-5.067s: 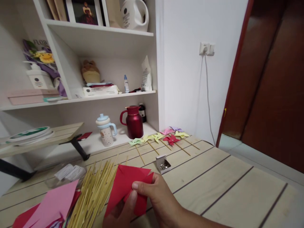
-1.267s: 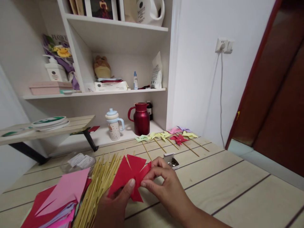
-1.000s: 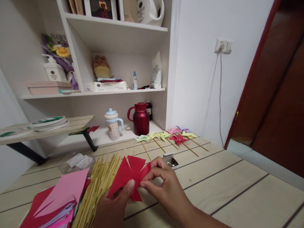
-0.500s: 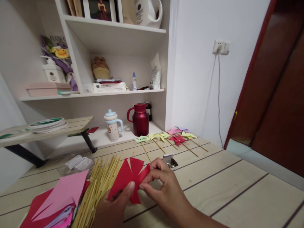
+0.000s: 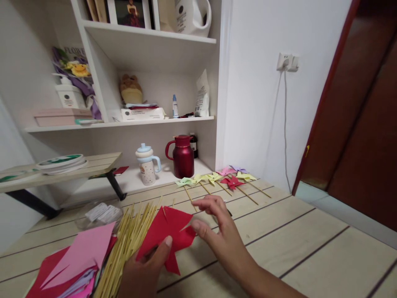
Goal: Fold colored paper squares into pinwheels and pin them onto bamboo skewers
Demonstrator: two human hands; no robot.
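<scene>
A red paper square [image 5: 170, 231] with slits cut in from its corners is held up over the table. My left hand [image 5: 149, 258] grips its lower left part, thumb on the front face and fingers behind. Just right of the paper, my right hand [image 5: 218, 229] is open, thumb and fingers apart, with nothing visible between them. Behind that hand lies a small box, mostly hidden. To the left spreads a bundle of thin bamboo sticks [image 5: 124, 244], beside a stack of coloured paper topped by a pink cut sheet [image 5: 82, 252].
Several paper pinwheels on sticks, one of them red [image 5: 232, 182], lie at the table's back edge. Behind stand a speckled cup [image 5: 148, 169] and a red jug [image 5: 183, 159]. A clear container [image 5: 99, 213] and a low stand [image 5: 102, 163] are at left.
My right hand has let go of the paper's right flap and opened, moving slightly right. The flap has sprung flatter, and the hand now covers most of the small box.
</scene>
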